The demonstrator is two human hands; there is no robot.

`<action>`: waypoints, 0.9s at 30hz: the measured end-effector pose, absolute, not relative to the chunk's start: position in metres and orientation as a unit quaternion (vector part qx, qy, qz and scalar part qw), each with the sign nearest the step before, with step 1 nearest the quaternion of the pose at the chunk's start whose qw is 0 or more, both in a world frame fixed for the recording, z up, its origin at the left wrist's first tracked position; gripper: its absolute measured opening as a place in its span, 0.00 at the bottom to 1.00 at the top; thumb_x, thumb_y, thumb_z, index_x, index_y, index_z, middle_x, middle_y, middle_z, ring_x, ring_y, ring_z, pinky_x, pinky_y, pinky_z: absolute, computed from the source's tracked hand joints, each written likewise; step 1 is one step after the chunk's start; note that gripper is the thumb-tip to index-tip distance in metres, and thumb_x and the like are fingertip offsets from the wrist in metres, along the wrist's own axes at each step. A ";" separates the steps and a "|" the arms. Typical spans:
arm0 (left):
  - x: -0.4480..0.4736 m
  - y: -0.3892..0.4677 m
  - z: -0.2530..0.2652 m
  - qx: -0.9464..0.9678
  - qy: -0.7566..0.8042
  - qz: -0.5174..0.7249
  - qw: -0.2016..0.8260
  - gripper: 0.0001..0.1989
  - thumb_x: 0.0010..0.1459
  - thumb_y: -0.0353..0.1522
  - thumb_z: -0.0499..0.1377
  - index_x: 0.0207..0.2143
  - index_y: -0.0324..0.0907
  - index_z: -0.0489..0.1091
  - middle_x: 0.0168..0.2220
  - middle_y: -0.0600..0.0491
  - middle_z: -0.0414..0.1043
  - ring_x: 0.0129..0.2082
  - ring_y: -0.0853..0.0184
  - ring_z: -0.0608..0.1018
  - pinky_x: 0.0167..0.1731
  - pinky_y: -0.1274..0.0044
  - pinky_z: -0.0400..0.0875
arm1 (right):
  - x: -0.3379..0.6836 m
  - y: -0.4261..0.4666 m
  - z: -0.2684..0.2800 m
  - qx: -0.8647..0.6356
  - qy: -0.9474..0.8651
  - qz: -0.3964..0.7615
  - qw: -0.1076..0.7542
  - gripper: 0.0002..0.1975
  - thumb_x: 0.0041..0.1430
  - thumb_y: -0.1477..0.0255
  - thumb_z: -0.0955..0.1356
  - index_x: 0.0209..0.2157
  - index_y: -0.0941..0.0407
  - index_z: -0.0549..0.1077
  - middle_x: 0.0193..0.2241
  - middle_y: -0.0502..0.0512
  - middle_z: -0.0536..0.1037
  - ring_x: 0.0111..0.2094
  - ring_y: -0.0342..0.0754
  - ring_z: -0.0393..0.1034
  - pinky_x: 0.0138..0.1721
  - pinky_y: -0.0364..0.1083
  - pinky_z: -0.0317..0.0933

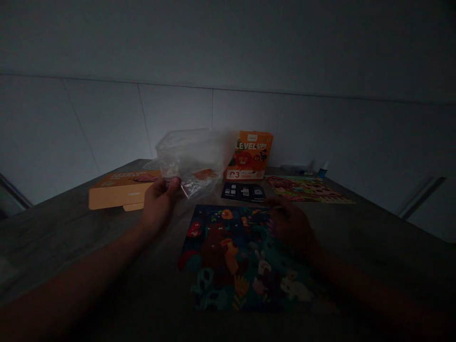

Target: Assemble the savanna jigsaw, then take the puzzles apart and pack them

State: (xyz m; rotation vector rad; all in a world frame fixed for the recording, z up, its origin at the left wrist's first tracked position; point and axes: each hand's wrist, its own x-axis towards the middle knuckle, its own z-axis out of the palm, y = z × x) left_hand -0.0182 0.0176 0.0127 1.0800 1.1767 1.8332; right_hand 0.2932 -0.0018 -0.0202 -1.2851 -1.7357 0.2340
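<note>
My left hand (160, 202) is closed on a clear plastic bag (192, 156), thumb on top, and holds it up over the table. Something orange shows through the bag's lower part. In front of me lies a dark, colourful jigsaw puzzle (228, 256) with a bear, rabbits and flowers. At its upper right edge is my right hand (290, 223), dim and blurred; its fingers reach over the puzzle's corner, and whether they grip anything is hidden by the dark.
An orange "LEVEL UP!" box (251, 156) stands at the back, with a dark leaflet (243, 191) before it. Left lies an orange box (117, 190). A second colourful picture sheet (308, 189) and a small blue bottle (323, 170) are at the right, on the grey table (53, 232).
</note>
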 end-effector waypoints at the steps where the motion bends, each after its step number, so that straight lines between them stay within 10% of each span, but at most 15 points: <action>1: -0.019 0.020 0.012 0.408 0.429 0.715 0.372 0.08 0.51 0.36 0.63 0.31 0.41 0.71 0.28 0.56 0.72 0.29 0.68 0.74 0.29 0.79 0.67 | 0.293 0.001 -0.022 -0.537 -0.724 0.099 0.421 0.16 0.55 0.68 0.64 0.45 0.56 0.75 0.45 0.61 0.78 0.46 0.56 0.72 0.50 0.56 0.65; 9: -0.025 0.036 -0.016 0.404 0.478 0.629 0.462 0.08 0.47 0.32 0.64 0.27 0.38 0.68 0.21 0.54 0.69 0.21 0.68 0.73 0.22 0.78 0.68 | 0.294 0.008 -0.037 -0.530 -0.830 0.114 0.133 0.34 0.61 0.50 0.61 0.62 0.56 0.65 0.66 0.65 0.57 0.66 0.64 0.48 0.63 0.66 0.44; 27: -0.057 0.058 -0.025 0.495 0.613 0.549 0.278 0.08 0.46 0.31 0.57 0.30 0.37 0.70 0.24 0.49 0.71 0.19 0.66 0.71 0.19 0.75 0.64 | 0.322 0.010 -0.008 -0.455 -0.864 0.201 0.079 0.40 0.48 0.56 0.73 0.62 0.51 0.64 0.66 0.61 0.56 0.65 0.64 0.52 0.63 0.62 0.49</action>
